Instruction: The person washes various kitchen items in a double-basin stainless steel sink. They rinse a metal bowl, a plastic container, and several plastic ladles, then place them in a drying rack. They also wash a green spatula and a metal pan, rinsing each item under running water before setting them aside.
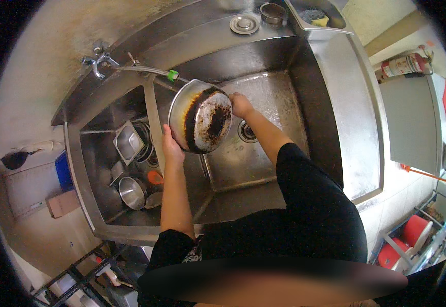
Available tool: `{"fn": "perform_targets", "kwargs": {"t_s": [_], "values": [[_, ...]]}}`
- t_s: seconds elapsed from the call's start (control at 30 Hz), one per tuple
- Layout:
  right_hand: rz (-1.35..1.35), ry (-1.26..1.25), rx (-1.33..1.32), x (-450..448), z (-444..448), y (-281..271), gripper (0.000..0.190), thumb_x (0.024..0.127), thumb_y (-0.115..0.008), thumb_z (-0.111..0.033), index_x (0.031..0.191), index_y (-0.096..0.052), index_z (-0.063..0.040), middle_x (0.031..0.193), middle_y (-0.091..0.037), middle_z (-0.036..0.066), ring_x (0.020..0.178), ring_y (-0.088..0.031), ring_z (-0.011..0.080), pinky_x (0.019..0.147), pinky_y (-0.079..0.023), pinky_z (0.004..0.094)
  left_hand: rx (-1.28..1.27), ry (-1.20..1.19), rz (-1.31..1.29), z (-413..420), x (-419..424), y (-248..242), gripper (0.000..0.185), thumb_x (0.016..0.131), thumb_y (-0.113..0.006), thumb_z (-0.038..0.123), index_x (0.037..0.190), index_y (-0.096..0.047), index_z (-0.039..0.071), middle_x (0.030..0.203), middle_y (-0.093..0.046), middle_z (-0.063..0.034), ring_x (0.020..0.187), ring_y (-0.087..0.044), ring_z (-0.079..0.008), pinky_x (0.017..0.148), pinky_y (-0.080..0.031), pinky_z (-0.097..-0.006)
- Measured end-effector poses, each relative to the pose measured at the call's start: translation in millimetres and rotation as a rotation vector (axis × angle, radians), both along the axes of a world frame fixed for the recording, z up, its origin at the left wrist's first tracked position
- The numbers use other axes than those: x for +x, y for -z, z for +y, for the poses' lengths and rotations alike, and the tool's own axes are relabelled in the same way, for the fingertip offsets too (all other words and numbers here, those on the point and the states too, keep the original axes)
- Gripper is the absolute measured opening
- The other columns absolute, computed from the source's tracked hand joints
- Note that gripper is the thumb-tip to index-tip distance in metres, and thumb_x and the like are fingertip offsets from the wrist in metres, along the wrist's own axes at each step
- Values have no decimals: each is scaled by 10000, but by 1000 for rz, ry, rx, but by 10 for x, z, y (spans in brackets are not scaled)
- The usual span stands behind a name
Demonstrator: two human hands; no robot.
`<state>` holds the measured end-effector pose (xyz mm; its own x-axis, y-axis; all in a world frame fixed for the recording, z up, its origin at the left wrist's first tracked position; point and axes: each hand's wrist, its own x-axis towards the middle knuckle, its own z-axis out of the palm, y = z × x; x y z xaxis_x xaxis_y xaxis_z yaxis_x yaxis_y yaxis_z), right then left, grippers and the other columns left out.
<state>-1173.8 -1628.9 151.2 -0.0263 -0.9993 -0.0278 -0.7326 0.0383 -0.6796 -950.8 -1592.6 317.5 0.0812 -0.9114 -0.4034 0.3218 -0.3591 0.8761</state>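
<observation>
A metal pot (201,117) is tilted on its side above the steel sink, its scorched, black-stained base turned to the right. My left hand (173,149) grips it by the rim on the near left. At the base's far right edge, my right hand (241,104) supports it, with the fingertips partly hidden. Behind the rim runs a tap hose (146,69) with a green clamp (173,75); its end is hidden by the pot. Below lies the right basin (242,165) with a round drain (248,131), its floor wet.
The left basin (111,96) holds a square steel pan (129,142), a steel bowl (131,193) and an orange item (155,177). A wall tap (99,61) stands far left. On the back ledge are a round lid (244,24), a small bowl (272,14) and a tray (326,26) with scrubbers.
</observation>
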Motion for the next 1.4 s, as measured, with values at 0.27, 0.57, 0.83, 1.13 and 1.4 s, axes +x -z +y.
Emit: {"fn": "perform_targets", "kwargs": {"t_s": [0.27,0.57,0.83,1.13,1.4], "values": [[-10,-68,-278,60,-149,-363,196,601,-642,-148,769,-568,-79,833,-553,138,866,-514,314,755,-417,394,-309,-256,-23,152,409,190,296,835,-401,248,892,-540,-7,877,-532,-59,783,-505,-164,705,-395,-285],[-136,-142,56,116,614,-473,182,654,-572,-103,802,-470,-73,752,-549,157,708,-534,361,648,-419,409,-393,-31,-141,207,550,-261,227,841,-395,244,874,-478,36,854,-481,-45,834,-439,-137,762,-325,-251],[-15,23,253,-390,2199,-1105,295,677,-620,-193,875,-467,-37,658,-527,169,658,-534,357,610,-423,404,-247,234,-264,851,410,-302,384,798,-473,68,1168,-377,33,1146,-423,-95,1074,-389,-165,875,-330,-277],[-1376,310,835,-143,1942,-1170,272,845,-457,-310,763,-516,-57,507,-402,-16,390,-379,109,376,-355,250,-406,46,-1318,1818,1920,-327,348,716,-554,82,1056,-492,38,1029,-509,-135,947,-479,-279,845,-371,-348],[-1334,231,766,-202,1734,-1256,251,829,-407,-296,805,-500,-64,515,-400,-19,385,-376,108,386,-353,250,336,-23,-1577,4518,3159,238,403,747,-512,155,1084,-461,-58,1124,-474,-200,1073,-424,-330,931,-315,-378]]}}
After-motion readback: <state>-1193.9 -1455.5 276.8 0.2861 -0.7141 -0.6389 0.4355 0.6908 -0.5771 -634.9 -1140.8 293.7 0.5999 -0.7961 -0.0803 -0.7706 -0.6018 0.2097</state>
